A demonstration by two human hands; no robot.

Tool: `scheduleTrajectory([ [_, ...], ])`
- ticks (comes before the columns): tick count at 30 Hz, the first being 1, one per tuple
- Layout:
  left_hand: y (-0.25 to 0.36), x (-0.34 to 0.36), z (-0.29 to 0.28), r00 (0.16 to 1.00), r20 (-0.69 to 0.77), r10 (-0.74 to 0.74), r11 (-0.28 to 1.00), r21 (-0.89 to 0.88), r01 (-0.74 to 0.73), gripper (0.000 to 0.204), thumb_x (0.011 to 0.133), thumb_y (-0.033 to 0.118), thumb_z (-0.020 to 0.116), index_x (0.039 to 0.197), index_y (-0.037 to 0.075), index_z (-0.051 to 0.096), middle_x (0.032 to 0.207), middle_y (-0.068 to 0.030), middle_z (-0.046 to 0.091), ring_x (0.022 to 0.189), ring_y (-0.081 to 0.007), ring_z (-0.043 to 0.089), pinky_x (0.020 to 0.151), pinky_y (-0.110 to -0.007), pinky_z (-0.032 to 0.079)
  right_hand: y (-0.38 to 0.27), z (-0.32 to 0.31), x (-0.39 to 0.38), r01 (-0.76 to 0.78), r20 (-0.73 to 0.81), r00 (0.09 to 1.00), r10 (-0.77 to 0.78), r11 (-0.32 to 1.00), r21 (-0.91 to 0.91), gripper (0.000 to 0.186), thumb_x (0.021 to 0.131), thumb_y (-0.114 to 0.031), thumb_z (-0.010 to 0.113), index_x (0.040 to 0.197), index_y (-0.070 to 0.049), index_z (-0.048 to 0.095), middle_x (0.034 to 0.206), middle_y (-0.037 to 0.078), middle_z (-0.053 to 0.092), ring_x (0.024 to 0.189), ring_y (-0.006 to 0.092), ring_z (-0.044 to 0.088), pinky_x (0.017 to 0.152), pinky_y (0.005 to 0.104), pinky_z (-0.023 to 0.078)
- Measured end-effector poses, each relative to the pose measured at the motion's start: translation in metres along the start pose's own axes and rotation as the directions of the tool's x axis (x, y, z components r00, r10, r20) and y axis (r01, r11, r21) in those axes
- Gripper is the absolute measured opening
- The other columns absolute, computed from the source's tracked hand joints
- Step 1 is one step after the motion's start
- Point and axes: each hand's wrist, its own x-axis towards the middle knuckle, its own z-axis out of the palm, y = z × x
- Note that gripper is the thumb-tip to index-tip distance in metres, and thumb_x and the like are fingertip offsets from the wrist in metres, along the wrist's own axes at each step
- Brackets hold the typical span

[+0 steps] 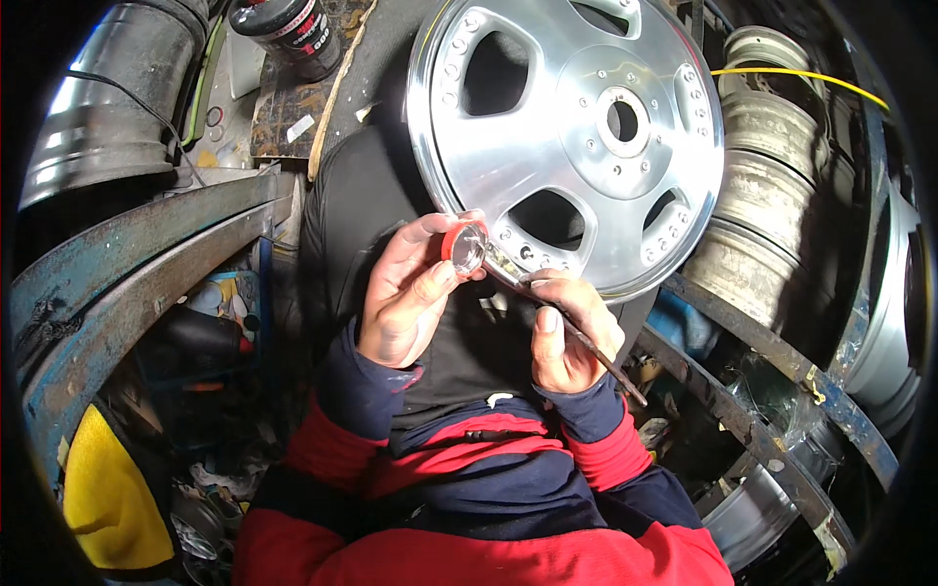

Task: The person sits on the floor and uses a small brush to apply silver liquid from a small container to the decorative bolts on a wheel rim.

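Left hand: pinched the cap by its rim, between thumb and fingers.
Right hand: gripped the rod, with thumb and curled fingers pressed around it.
Cap: was shallow and round, smooth and red about the rim, glossy grey within; was held tilted at the near left edge of the wheel, touching or just above, could not tell which.
Rod: was slim, straight and dark; slanted through the right hand, with the lower end poking out bare and the upper end aimed at the cap, hard to make out against bright metal.
Wheel: was polished silvery metal, with a stepped rim, rounded openings, rows of round studs near the edge and a dark round bore ringed by small bolts.
Trousers: were matte black, beneath the wheel's left edge.
Sleeves: were soft red and navy fabric, rucked near the wrists.
Tub: was round, black and smooth-walled; stood toward the far end of the board.
Board: was brown and blotched, with a pale, ragged strip along the right edge.
Rims: were dull, stained metal barrels, lined up past the wheel's right edge.
Cable: was thin, smooth and yellow, and crossed above the rims.
Rails: were curved-looking flat bars, scuffed blue and rusty.
Cloth: was fuzzy yellow with dark edging, near the rails' lower end.
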Motion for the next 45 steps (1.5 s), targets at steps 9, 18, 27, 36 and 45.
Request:
scheduleTrajectory([
  [9, 0.0, 0.0, 0.0, 1.0, -0.003, 0.013, 1.0, 0.027, -0.013, 0.041, 0.094, 0.01, 0.054, 0.133, 0.007, 0.043, 0.139, -0.0211, 0.045, 0.123, -0.0278, 0.049, 0.097, -0.042, 0.043, -0.001, 0.001, -0.011, -0.165, -0.094, 0.977, 0.193, 0.955, 0.247, 0.014, 0.087, 0.0, 0.055, 0.098, 0.006, 0.062, 0.092, 0.019, 0.065, 0.082, 0.0243, 0.067, 0.075, 0.0326, 0.053],
  [18, 0.002, 0.003, -0.004, 0.999, -0.045, 0.003, 0.999, -0.05, -0.005, 0.041, 0.093, 0.017, 0.054, 0.132, 0.008, 0.044, 0.134, -0.021, 0.048, 0.114, -0.0302, 0.054, 0.09, -0.04, 0.045, 0.017, -0.002, -0.006, -0.421, -0.144, 0.846, 0.513, 0.809, 0.41, 0.014, 0.096, -0.006, 0.046, 0.104, 0.003, 0.053, 0.091, 0.013, 0.061, 0.076, 0.0177, 0.064, 0.071, 0.0293, 0.052],
  [27, 0.003, 0.003, -0.005, 0.997, -0.074, -0.014, 0.997, -0.079, 0.009, 0.041, 0.093, 0.018, 0.054, 0.132, 0.008, 0.045, 0.133, -0.0211, 0.049, 0.112, -0.0306, 0.056, 0.09, -0.04, 0.045, 0.024, 0.003, 0.002, -0.435, -0.108, 0.889, 0.445, 0.894, 0.106, 0.014, 0.096, -0.008, 0.049, 0.1, 0.002, 0.058, 0.075, 0.008, 0.063, 0.066, 0.0119, 0.06, 0.063, 0.0248, 0.049],
  [36, 0.004, 0.002, -0.004, 0.997, -0.076, -0.027, 0.996, -0.09, 0.02, 0.041, 0.093, 0.019, 0.053, 0.133, 0.008, 0.044, 0.134, -0.0214, 0.048, 0.114, -0.0308, 0.054, 0.091, -0.041, 0.045, 0.029, -0.001, 0.002, -0.455, -0.094, 0.883, 0.46, 0.888, 0.072, 0.017, 0.098, -0.012, 0.047, 0.099, 0.002, 0.056, 0.081, 0.009, 0.062, 0.07, 0.014, 0.063, 0.066, 0.0259, 0.051],
  [45, 0.002, 0.003, -0.004, 0.998, -0.061, -0.015, 0.995, -0.095, 0.009, 0.041, 0.094, 0.018, 0.052, 0.133, 0.01, 0.045, 0.135, -0.0214, 0.048, 0.113, -0.0309, 0.054, 0.09, -0.04, 0.046, 0.036, 0.0, -0.002, -0.433, -0.149, 0.883, 0.445, 0.895, 0.107, 0.016, 0.097, -0.011, 0.05, 0.095, 0.002, 0.058, 0.073, 0.006, 0.061, 0.066, 0.0097, 0.057, 0.061, 0.0227, 0.045],
])
